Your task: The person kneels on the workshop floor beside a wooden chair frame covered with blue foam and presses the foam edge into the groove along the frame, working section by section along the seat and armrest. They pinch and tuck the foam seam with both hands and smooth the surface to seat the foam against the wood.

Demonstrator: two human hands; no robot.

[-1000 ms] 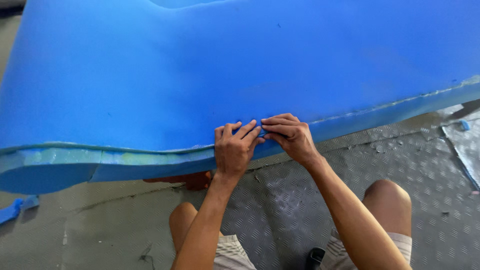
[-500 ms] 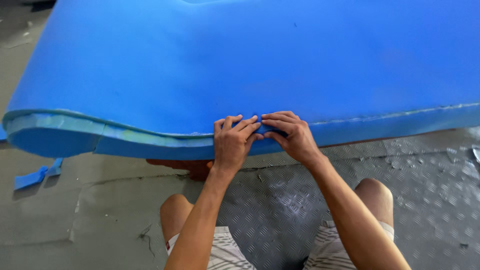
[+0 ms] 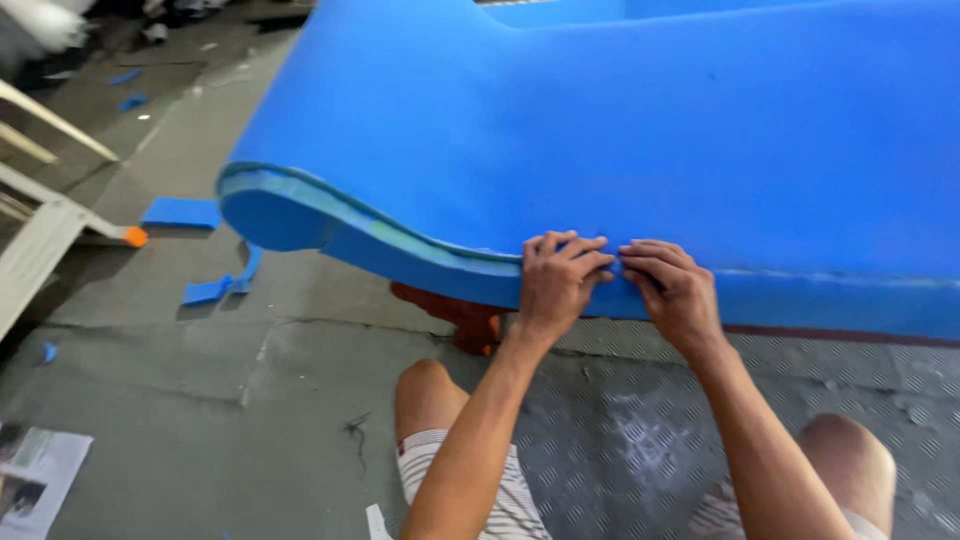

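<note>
One large blue foam slab (image 3: 640,130) is lying across the scene, two hands, left (image 3: 556,283) and right (image 3: 672,293), are pressing its near edge, and about five blue foam scraps (image 3: 181,212) are lying far left.

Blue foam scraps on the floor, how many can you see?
5: a flat piece, a curled strip, a small bit, and two far scraps. Others may be hidden.

Both arms are bare from the elbow down, with no sleeves, no gloves and no watch or ring visible. The left hand (image 3: 556,285) and the right hand (image 3: 675,295) have short nails. The person wears shorts (image 3: 505,495) of white cloth with thin dark stripes. The knees are bare, and the feet are not in view.
</note>
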